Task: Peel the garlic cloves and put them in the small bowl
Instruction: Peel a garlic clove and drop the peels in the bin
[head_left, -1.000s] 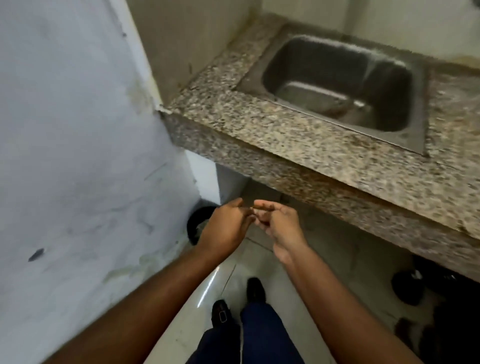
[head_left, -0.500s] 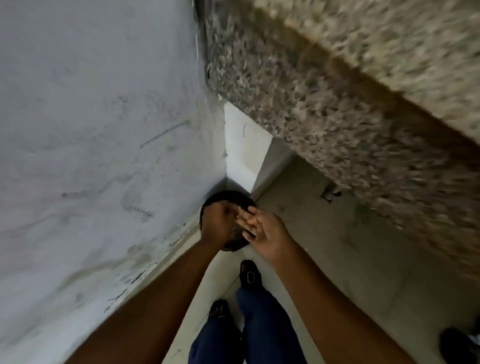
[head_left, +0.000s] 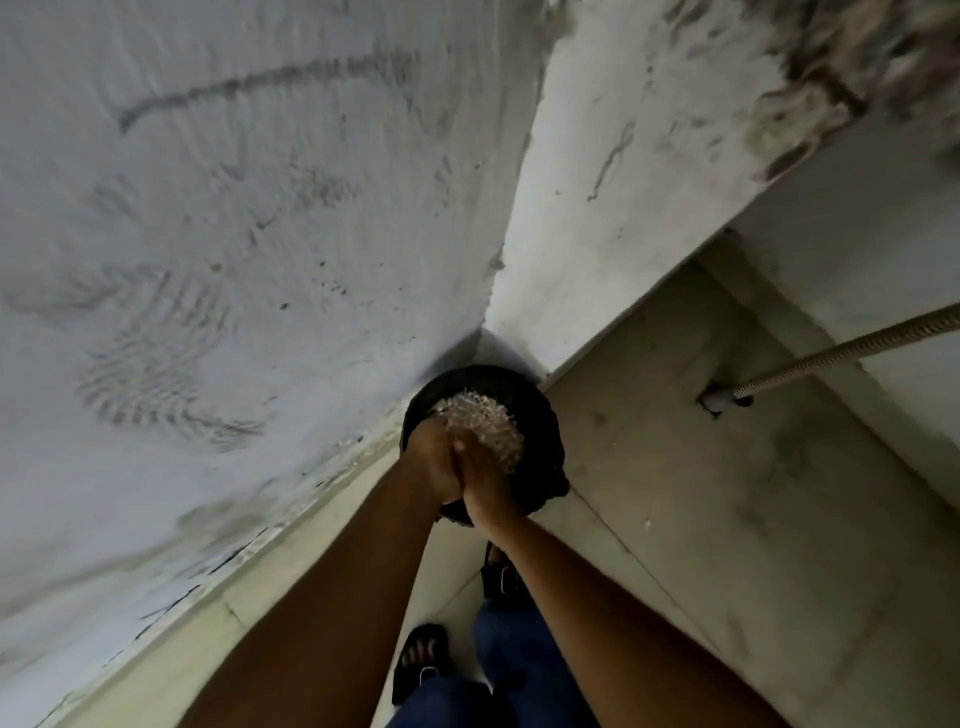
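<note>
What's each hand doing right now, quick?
Left hand: pressed against the right over the black bin; grip cannot be told.
Right hand: fingers fairly straight against the left; looks open, holding nothing visible.

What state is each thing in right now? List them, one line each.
Left hand: over the bin, pressed against the right hand; grip cannot be told.
Right hand: palm against the left hand, fingers pointing into the bin.
Black bin: upright in the floor corner, open, pale papery scraps piled inside.
Scraps: heaped in the bin, just beyond the fingers.
Corrugated hose: runs down to a fitting near the floor.
</note>
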